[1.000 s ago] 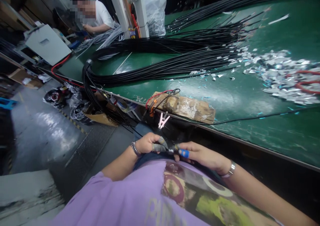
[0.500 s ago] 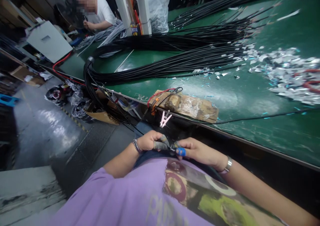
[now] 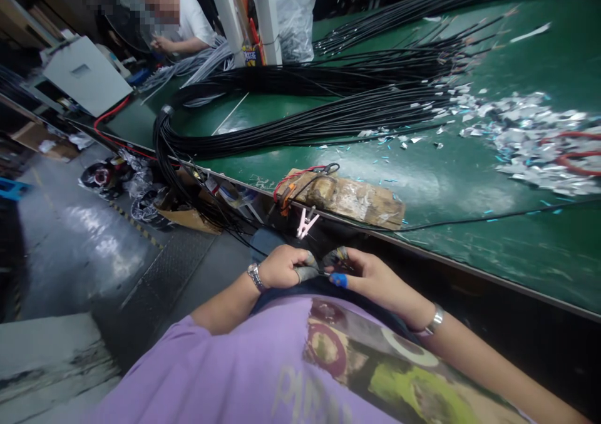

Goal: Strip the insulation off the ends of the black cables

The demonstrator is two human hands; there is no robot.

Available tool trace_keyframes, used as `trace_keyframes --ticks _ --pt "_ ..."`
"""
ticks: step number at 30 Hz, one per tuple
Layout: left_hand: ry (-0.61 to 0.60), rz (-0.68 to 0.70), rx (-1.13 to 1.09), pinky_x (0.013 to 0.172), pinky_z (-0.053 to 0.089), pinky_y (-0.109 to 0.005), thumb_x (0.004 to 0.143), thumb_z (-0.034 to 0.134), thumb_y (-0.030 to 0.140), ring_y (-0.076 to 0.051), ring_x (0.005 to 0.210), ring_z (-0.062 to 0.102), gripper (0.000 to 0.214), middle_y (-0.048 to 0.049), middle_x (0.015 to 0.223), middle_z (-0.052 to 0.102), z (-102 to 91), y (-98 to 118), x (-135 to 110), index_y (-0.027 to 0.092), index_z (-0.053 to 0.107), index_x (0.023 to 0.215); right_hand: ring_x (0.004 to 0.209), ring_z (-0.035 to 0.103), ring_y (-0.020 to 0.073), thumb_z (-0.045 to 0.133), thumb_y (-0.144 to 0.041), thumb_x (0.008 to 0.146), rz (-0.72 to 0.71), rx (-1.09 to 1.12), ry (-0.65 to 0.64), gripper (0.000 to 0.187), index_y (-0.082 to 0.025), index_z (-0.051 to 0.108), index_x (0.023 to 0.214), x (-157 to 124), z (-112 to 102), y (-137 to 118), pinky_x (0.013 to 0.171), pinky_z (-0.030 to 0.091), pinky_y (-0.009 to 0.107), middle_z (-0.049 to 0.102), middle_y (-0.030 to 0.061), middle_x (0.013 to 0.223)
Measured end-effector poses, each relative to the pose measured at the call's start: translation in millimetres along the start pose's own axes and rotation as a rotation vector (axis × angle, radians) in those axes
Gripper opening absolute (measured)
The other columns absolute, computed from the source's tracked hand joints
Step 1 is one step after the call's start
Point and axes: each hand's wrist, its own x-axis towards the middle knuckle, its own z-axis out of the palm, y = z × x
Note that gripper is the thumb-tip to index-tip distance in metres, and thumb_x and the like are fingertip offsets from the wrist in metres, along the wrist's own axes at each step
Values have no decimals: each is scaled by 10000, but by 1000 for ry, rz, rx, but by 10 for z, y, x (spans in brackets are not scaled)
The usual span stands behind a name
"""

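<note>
Just off the table (image 3: 511,248), my left hand (image 3: 282,266) pinches a cable (image 3: 323,274); my right hand (image 3: 370,280) curls beside it, gripping or not, can't tell. Open room up to the table's edge!

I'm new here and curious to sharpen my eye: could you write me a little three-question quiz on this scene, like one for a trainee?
1. True or false: the wooden block lies on the green bench.
2. A blue covering shows on a digit of the camera wearer's: A) left hand; B) right hand; C) neither.
3. Fill in: the small clip by the bench's near edge is pale ____.

Key: 1. True. 2. B. 3. Pink.
</note>
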Motion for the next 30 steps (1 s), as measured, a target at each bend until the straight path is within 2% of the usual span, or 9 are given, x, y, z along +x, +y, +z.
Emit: trace_keyframes --ticks 5,9,13,16,19,24,27,30 --pt "-52 3 138 526 319 -183 791 589 277 -92 519 466 144 0 584 610 -28 64 2 191 687 730 693 557 175 659 -366 674 -30 -103 25 192 -189 586 697 17 41 -4 691 457 313 618 -8 679" --pt "-109 21 144 551 338 -178 769 614 275 -101 568 521 115 -10 644 654 -49 70 9 209 704 739 598 507 130 688 -316 612 81 41 -15 184 -186 561 639 46 78 4 594 416 268 589 -31 616" --pt "-136 2 -30 603 395 -173 779 609 289 -114 628 580 132 -26 705 681 -21 13 0 198 705 773 472 391 81 732 -348 542 251 266 4 267 -189 543 643 54 133 59 460 283 230 562 -45 548" --pt "-92 -19 -147 607 411 -184 773 615 273 -116 617 583 120 -26 664 665 37 -20 -21 185 694 753 435 324 60 735 -296 517 316 384 30 261 -189 523 626 56 161 106 429 202 220 547 -49 523" --pt "19 -43 -234 591 409 -190 766 618 280 -98 572 551 136 -12 597 623 124 -26 -38 167 652 699 425 293 52 735 -262 511 342 477 80 257 -187 514 618 69 173 121 421 172 215 527 -53 508" --pt "195 -243 -526 440 364 -183 736 626 469 -60 419 450 327 31 517 535 259 10 -6 150 555 725 448 282 51 751 -301 529 324 590 119 303 -188 484 620 96 199 120 411 163 201 513 -39 558" --pt "235 -353 -656 382 324 -176 677 648 533 -49 366 399 403 56 475 495 264 45 32 161 500 716 451 303 65 699 -353 606 267 435 169 250 -187 531 687 91 206 157 409 209 209 479 -46 554" --pt "253 -394 -705 364 305 -169 649 660 511 -42 348 383 394 66 459 485 242 75 48 168 473 702 520 411 102 669 -348 638 68 214 284 271 -192 581 841 78 183 204 478 354 244 538 -26 649"
